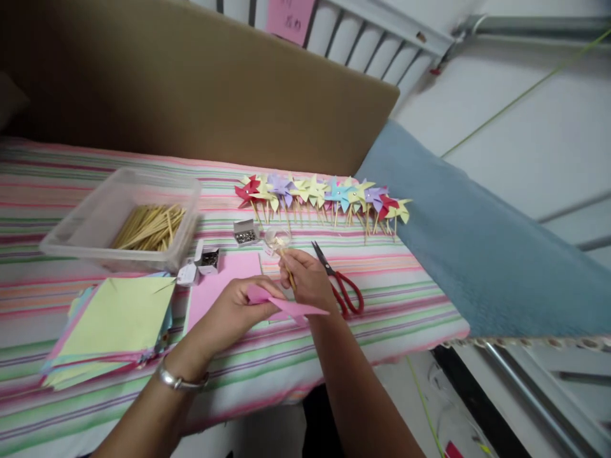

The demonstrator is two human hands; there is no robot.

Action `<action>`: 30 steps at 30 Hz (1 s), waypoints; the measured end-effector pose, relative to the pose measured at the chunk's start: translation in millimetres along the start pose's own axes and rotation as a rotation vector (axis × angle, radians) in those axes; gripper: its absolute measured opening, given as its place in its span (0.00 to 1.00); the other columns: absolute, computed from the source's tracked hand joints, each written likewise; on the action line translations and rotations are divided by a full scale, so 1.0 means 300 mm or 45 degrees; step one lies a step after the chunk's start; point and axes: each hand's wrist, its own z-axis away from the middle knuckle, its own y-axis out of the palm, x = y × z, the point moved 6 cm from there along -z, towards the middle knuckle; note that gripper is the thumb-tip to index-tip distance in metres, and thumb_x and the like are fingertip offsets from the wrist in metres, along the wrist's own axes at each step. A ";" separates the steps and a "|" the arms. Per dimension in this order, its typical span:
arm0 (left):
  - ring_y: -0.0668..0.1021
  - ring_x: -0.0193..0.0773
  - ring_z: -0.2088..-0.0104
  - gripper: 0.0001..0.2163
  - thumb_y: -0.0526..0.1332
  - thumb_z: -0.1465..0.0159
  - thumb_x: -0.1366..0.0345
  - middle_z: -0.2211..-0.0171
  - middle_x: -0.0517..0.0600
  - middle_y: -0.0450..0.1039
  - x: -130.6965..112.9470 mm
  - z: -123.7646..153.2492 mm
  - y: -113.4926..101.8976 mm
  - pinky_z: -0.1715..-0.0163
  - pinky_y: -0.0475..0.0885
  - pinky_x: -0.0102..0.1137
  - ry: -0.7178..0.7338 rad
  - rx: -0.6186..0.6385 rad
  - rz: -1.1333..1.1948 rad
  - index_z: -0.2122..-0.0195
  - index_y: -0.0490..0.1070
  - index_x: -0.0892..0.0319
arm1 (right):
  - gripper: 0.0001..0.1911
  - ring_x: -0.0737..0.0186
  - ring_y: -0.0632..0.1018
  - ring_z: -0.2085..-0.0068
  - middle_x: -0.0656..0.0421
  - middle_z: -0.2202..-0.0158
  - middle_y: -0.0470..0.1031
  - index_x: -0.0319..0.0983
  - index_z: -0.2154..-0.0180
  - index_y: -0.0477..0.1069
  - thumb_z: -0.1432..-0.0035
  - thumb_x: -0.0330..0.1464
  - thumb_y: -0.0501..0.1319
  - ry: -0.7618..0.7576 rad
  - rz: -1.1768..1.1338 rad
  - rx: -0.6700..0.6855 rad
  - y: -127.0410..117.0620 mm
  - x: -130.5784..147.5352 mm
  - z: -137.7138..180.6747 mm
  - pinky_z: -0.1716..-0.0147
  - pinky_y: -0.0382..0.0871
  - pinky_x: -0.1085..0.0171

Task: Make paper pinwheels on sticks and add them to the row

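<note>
A folded pink paper pinwheel [293, 309] is pinched between the thumb and fingers of my left hand [245, 304], just over the table. My right hand [308, 277] grips a thin wooden stick [289, 272], its tip reaching a small clear dish [277, 239] with pale bits inside. Red-handled scissors [340, 283] lie right beside my right wrist. Under and behind my left hand rests a pink paper sheet [224, 280]. Two small open boxes of metal pins, a grey one [245, 234] and a white one [208, 261], stand beyond my hands.
A plastic tub [76, 238] holds many wooden sticks [150, 228]. In front of it lies a stack of coloured paper squares [117, 315]. Finished pinwheels [315, 191] line the back right of the striped cloth [401, 296]. A brown board [200, 83] stands behind.
</note>
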 end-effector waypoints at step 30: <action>0.77 0.37 0.62 0.05 0.64 0.43 0.72 0.65 0.48 0.76 -0.068 0.027 -0.109 0.58 0.71 0.35 0.520 -0.414 -0.532 0.67 0.77 0.55 | 0.04 0.71 0.69 0.78 0.64 0.79 0.72 0.41 0.73 0.75 0.57 0.31 0.68 -0.066 -0.032 0.175 0.069 -0.012 0.041 0.80 0.60 0.70</action>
